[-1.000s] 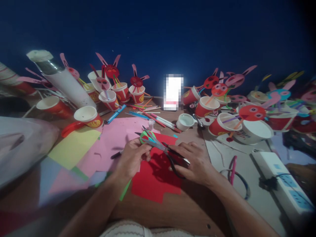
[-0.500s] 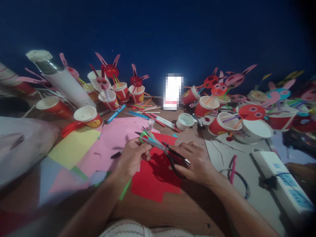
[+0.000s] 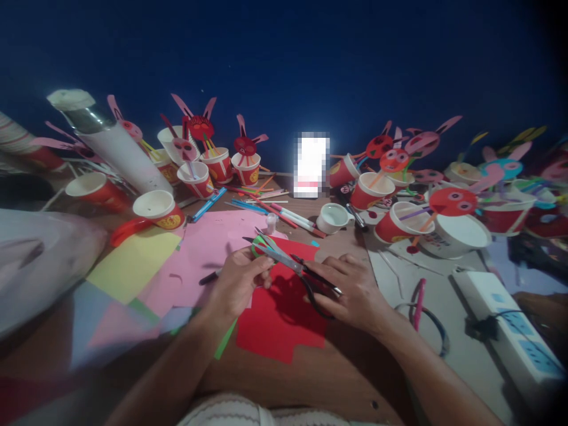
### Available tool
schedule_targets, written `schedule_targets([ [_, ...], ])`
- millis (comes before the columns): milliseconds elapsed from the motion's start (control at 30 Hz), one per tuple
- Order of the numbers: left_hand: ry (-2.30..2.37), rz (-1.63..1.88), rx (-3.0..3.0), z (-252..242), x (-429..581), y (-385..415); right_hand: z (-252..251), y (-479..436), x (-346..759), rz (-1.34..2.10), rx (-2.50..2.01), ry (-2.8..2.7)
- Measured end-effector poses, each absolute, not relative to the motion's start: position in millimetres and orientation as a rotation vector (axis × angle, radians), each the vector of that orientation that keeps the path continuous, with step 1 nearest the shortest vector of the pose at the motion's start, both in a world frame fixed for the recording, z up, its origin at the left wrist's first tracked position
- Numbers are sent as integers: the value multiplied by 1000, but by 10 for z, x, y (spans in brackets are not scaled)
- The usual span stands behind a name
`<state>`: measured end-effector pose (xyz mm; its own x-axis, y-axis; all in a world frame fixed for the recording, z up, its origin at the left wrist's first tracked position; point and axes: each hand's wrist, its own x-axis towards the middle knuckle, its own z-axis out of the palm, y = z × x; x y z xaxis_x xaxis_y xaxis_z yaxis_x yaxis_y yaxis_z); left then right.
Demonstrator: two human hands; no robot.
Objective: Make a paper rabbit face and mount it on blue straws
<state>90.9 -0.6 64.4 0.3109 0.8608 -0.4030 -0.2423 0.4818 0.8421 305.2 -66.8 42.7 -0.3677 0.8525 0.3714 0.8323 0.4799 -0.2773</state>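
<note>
My left hand [image 3: 237,284] pinches a small green paper piece [image 3: 261,244] above a red paper sheet [image 3: 279,322]. My right hand [image 3: 350,290] grips black-handled scissors [image 3: 293,266]; their open blades straddle the edge of the green piece. Both hands hover over the wooden table, close together. Pink paper [image 3: 208,248] lies under and behind my left hand, with a black pen [image 3: 207,277] beside it.
Many red paper cups with rabbit-face cutouts, such as one cup [image 3: 157,208], crowd the back of the table. Markers [image 3: 288,216], a white tube [image 3: 115,145], yellow paper [image 3: 133,263], a white power strip [image 3: 510,334] and a looped cable [image 3: 426,319] lie around.
The scissors and the green piece shifted very slightly; the hands stay in the same place.
</note>
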Motion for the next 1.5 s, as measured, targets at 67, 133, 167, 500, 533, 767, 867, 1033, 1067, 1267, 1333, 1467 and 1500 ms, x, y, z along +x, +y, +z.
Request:
schedule_targets([
  [67, 978, 833, 739, 640, 907, -7, 424, -667, 3054, 61, -1402, -2274],
  [133, 971, 839, 725, 640, 907, -7, 422, -666, 3055, 65, -1407, -2280],
  [167, 972, 839, 719, 641, 908, -7, 422, -666, 3054, 67, -1408, -2279],
  [500, 980, 828, 704, 628, 916, 4, 425, -658, 3056, 92, -1395, -2266],
  [533, 982, 827, 706, 625, 917, 5, 420, -658, 3059, 90, -1398, -2267],
  [767, 972, 815, 716, 616, 917, 2, 426, -659, 3053, 121, -1396, -2235],
  [867, 970, 829, 702, 618, 916, 5, 440, -654, 3058, 211, -1407, -2180],
  [1033, 974, 834, 699, 625, 889, 16, 438, -614, 3096, 287, -1481, -2043],
  [1067, 972, 836, 706, 628, 882, 19, 437, -604, 3108, 277, -1502, -2021],
  [1267, 966, 835, 715, 649, 860, 27, 509, -564, 3227, 259, -1573, -2036],
  [1333, 961, 837, 716, 652, 856, 25, 538, -571, 3280, 269, -1634, -2057],
  [1467, 967, 848, 718, 649, 846, 15, 560, -615, 3362, 263, -1821, -2100],
  [1500, 969, 851, 720, 647, 844, 13, 560, -629, 3371, 260, -1859, -2121],
])
